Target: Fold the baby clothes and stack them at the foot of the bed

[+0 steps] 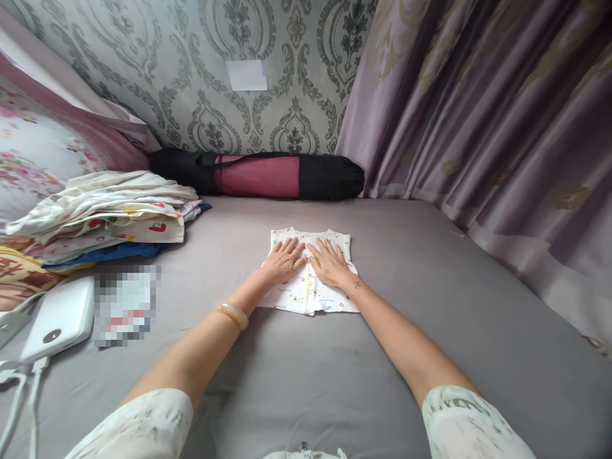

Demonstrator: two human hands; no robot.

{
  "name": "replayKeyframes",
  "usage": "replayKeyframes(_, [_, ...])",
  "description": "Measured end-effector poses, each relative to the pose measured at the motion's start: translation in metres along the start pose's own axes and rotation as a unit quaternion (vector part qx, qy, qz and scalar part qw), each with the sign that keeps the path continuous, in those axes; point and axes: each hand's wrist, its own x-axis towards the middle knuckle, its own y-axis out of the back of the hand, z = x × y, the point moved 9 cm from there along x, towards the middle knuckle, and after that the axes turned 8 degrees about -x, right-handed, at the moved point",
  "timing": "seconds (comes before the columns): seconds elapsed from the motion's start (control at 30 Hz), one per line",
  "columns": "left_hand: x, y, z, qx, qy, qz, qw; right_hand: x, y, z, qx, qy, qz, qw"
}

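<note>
A small white printed garment (296, 298) lies spread on the grey bed sheet (401, 357), with a pale yellow strip and a button down its middle. My left hand (285, 260) rests flat on its left half, fingers stretched out. On the right half my right hand (329, 262) also lies flat with fingers spread. The two hands are close together near the garment's centre, thumbs almost meeting. Parts of the cloth are hidden beneath the palms.
A pile of folded clothes (115, 210) sits at the left by a floral pillow (38, 153). Nearer are a white power bank (62, 315) with cables and a blurred packet (127, 306). A black and red long bag (258, 176) lies along the wall; a purple curtain (459, 108) hangs right.
</note>
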Motion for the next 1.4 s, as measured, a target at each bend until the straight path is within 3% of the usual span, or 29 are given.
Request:
replayKeyframes(0.1, [-0.007,0.007,0.006,0.015,0.005,0.010,1.000,-0.006,0.003,-0.001,0.009,0.001,-0.013,1.000])
replayKeyframes(0.23, [-0.036,0.012,0.025,0.027,-0.035,0.011,0.999,-0.032,0.007,-0.015,0.011,0.033,-0.008,0.999])
replayKeyframes(0.43, [-0.079,-0.004,0.037,-0.011,-0.084,-0.049,0.995,-0.067,-0.005,-0.037,0.010,0.075,-0.039,0.996])
replayKeyframes(0.73, [-0.079,-0.007,0.034,-0.017,-0.072,-0.050,0.996,-0.066,-0.004,-0.039,0.003,0.065,-0.046,0.997])
replayKeyframes(0.9, [-0.101,-0.001,0.037,0.003,-0.039,-0.024,0.999,-0.090,0.002,-0.056,0.014,0.092,-0.052,0.994])
replayKeyframes(1.07, [-0.115,-0.008,0.029,0.004,0.015,-0.034,0.999,-0.104,-0.007,-0.068,0.017,0.111,-0.059,0.992])
replayKeyframes(1.4, [-0.113,-0.007,0.026,-0.029,0.002,-0.028,0.999,-0.103,-0.004,-0.067,0.075,0.116,-0.074,0.988])
